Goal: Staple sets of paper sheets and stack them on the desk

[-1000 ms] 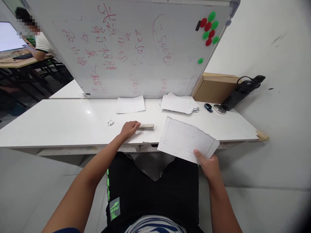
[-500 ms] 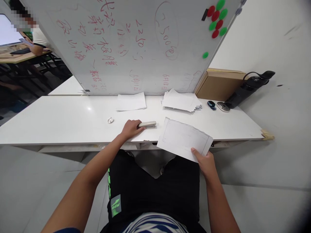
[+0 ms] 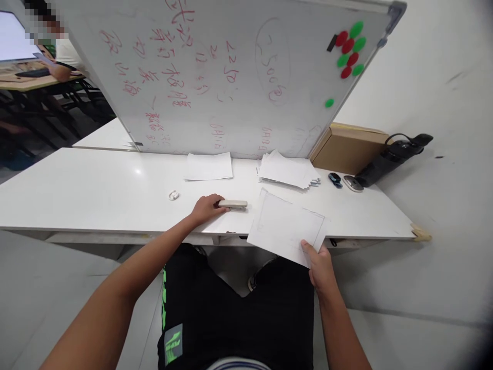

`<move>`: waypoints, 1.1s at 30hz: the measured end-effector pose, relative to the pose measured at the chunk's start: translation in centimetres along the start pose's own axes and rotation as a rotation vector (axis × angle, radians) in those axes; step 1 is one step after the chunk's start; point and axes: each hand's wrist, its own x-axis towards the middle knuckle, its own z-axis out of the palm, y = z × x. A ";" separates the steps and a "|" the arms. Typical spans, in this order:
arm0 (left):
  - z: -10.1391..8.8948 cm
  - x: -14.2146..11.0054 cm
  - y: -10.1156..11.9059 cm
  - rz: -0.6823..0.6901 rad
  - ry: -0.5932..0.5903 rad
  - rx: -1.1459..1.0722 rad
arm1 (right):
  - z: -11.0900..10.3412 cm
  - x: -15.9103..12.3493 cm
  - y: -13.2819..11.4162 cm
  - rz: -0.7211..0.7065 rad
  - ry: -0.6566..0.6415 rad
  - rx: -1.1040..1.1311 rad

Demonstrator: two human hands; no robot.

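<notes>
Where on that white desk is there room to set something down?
The widest patch of desk lies left of the small white item. A smaller one lies right of the held paper, in front of the mouse. Back right is crowded: paper stack, dark gadget, cardboard box, black bottle.

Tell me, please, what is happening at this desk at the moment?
A person sits at a white desk, with both hands occupied. The left hand grips a stapler by its rear end. The right hand holds paper at the desk's front edge; a gap shows between it and the stapler. Farther back, a neat stack and an uneven pile lie before the whiteboard.
</notes>
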 end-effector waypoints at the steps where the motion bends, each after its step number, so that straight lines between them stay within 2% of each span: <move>1: 0.0 0.1 0.0 0.001 0.001 -0.010 | 0.7 0.6 -0.8 -0.043 -0.008 0.037; 5: 0.2 0.2 -0.2 0.030 0.021 -0.008 | 5.2 4.0 -5.3 -0.217 -0.114 0.115; 8: 0.4 0.3 -0.6 -0.014 0.022 -0.012 | 10.3 7.4 -8.4 -0.216 -0.307 0.132; 10: 0.5 0.5 -0.8 -0.028 0.024 -0.040 | 14.1 9.9 -9.6 -0.211 -0.368 0.132; 15: 0.5 0.7 -1.1 -0.016 0.055 -0.068 | 23.3 15.8 -10.6 -0.102 -0.343 0.073; 20: 0.3 0.6 -0.8 0.005 0.065 -0.004 | 29.8 19.9 -10.3 -0.038 -0.316 -0.051; 24: -0.1 0.5 -0.7 -0.036 0.019 -0.040 | 33.1 21.4 -9.6 -0.027 -0.353 -0.132; 28: -0.2 0.5 -0.7 -0.066 0.002 -0.075 | 34.6 21.5 -8.7 -0.082 -0.383 -0.272; 30: -0.2 0.5 -0.8 -0.040 0.002 -0.058 | 34.7 21.0 -8.3 -0.233 -0.354 -0.420; 33: -0.2 0.5 -0.7 -0.039 0.000 -0.047 | 34.1 19.7 -8.1 -0.586 -0.256 -0.626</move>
